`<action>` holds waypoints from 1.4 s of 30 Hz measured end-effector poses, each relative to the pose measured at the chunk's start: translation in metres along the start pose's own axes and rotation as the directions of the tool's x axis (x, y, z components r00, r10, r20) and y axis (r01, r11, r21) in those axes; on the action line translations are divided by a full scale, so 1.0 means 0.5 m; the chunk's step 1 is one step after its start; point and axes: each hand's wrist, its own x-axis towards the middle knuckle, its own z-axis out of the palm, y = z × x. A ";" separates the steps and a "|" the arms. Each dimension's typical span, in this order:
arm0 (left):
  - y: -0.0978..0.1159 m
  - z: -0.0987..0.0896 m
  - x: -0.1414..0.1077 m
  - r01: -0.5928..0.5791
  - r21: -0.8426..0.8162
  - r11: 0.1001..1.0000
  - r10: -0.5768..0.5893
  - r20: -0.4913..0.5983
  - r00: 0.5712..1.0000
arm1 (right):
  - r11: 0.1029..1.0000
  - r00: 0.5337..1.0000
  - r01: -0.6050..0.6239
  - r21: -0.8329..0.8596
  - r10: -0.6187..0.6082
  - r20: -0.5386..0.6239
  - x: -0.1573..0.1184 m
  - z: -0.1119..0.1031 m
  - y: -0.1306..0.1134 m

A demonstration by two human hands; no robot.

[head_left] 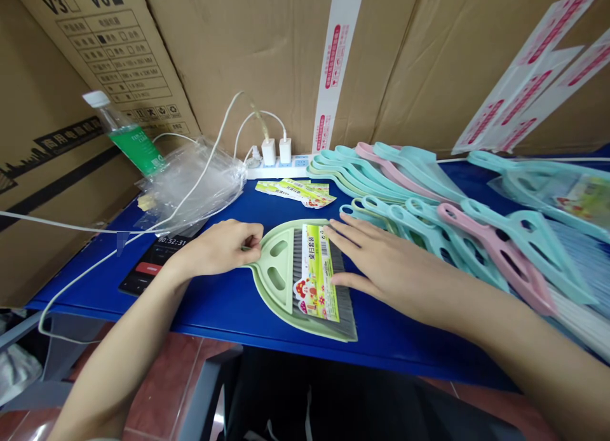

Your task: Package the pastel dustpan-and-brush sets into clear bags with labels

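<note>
A pale green dustpan (267, 295) lies on the blue table, with a matching brush (275, 266) with grey bristles nested on it. Across the bristles rests a yellow and white printed label card (317, 272). My left hand (227, 245) is closed round the handle end at the left, which its fingers mostly hide. Flat and spread, my right hand (376, 260) touches the right side of the card and bristles with its fingertips.
Behind are more label cards (298, 190) and a power strip (300, 168) with chargers. Turquoise and pink brushes and dustpans (429, 231) pile up at right. Plastic bags (195, 180), a tilted bottle (136, 145), a phone (152, 263) and white cables lie left. Cardboard boxes (267, 47) stand behind.
</note>
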 end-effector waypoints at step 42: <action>-0.003 0.013 0.012 -0.101 0.174 0.980 0.159 -0.361 0.919 | 0.977 0.977 -0.081 -0.197 0.039 -0.210 -0.002 -0.080 0.032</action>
